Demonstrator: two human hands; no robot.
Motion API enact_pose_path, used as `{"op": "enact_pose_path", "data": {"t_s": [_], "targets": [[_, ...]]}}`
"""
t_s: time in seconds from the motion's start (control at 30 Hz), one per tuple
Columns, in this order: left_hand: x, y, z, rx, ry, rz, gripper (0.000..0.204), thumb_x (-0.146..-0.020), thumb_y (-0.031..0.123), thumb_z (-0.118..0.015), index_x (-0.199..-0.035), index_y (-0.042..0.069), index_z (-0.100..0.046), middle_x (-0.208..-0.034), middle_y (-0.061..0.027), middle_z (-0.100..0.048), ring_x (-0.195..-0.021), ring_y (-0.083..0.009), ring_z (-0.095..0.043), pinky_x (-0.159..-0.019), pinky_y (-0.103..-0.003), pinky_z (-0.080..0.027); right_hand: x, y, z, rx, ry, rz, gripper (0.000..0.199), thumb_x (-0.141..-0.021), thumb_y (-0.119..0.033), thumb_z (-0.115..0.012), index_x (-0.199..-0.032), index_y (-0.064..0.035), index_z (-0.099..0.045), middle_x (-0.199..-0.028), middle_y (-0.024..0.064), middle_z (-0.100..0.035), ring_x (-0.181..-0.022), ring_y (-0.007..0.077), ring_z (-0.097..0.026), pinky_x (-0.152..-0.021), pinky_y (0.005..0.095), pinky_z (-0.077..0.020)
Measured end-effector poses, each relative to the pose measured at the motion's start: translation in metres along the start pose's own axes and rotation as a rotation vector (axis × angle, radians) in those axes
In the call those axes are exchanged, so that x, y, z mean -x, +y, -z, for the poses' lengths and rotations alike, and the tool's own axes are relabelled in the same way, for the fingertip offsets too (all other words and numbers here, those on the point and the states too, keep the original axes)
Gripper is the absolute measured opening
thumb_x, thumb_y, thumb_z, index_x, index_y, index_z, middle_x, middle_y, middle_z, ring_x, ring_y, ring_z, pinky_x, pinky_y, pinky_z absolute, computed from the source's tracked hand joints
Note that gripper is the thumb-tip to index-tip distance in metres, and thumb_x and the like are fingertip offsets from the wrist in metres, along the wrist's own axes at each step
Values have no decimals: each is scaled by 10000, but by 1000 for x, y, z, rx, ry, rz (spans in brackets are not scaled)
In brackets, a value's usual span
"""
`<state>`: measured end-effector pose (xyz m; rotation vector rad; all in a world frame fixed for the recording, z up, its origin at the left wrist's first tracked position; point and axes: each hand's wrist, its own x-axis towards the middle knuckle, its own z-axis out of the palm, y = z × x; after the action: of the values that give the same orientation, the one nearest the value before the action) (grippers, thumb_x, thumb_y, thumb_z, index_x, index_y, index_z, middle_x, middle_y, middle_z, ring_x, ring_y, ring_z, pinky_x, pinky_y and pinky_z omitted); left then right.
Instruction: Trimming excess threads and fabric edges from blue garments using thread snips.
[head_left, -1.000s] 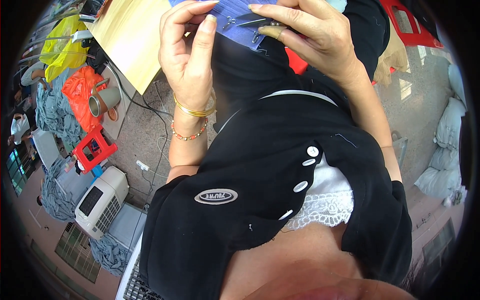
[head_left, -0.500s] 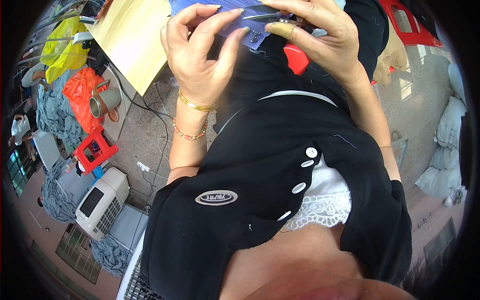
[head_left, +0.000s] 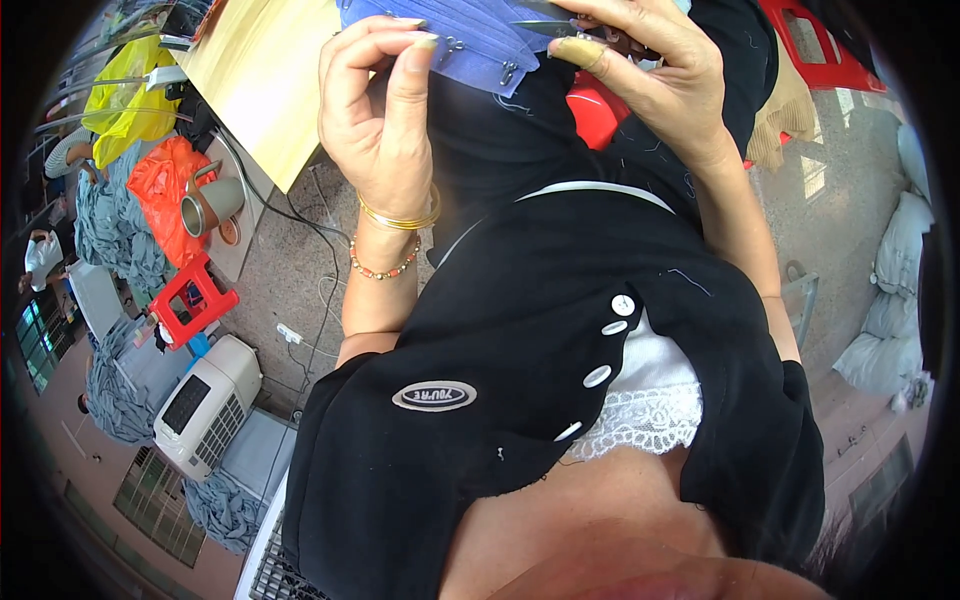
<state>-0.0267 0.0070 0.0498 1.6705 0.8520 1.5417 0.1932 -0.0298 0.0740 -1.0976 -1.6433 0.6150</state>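
A blue-purple piece of cloth [head_left: 480,65] with pleat-like lines is spread at the top, above my dark-clothed lap. Small dark metal fasteners [head_left: 510,72] sit along its near edge, and a loose thread hangs there. My left hand [head_left: 378,125] is at the cloth's left part, thumb and fingertips pressed together; whatever is pinched there is too small to see. At the cloth's right edge, my right hand [head_left: 655,75], its thumb wrapped in a yellowish cover, grips small scissors [head_left: 545,27]. The dark blades point left over the cloth; the handles are mostly hidden by the fingers.
A pale wooden board [head_left: 265,90] lies left of the cloth. Beneath my right hand is a glossy red object [head_left: 597,112]. Farther left are a grey mug [head_left: 212,203], an orange-red bag [head_left: 160,190], a red stool [head_left: 195,300] and cables. White sacks [head_left: 895,290] lie at right.
My left hand has drawn left and away from the scissors, its fingertips closing together. More of the cloth and its fasteners shows. The right hand with the scissors has shifted slightly right.
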Motion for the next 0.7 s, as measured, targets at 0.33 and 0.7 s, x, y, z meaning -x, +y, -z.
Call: {"op": "enact_pose_path", "data": {"t_s": [0.33, 0.7], "targets": [[3, 8, 2, -565, -124, -327, 241, -803, 128, -827, -1018, 84, -727, -1129, -77, -630, -1034, -227, -576, -894, -325, -455, 4, 1, 1, 15, 16, -29, 378, -777, -32, -831, -1142, -23, -736, -836, 47, -600, -735, 139, -548, -643, 260, -424], [-1, 13, -17, -504, -131, -344, 229, -776, 107, -813, -995, 100, -748, -1288, -124, -607, -1191, -264, -507, -1011, -363, -377, 16, 5, 7, -27, 9, -67, 377, -786, 6, -813, -1153, -20, -731, -834, 42, -600, -731, 129, -551, -646, 249, -428]]}}
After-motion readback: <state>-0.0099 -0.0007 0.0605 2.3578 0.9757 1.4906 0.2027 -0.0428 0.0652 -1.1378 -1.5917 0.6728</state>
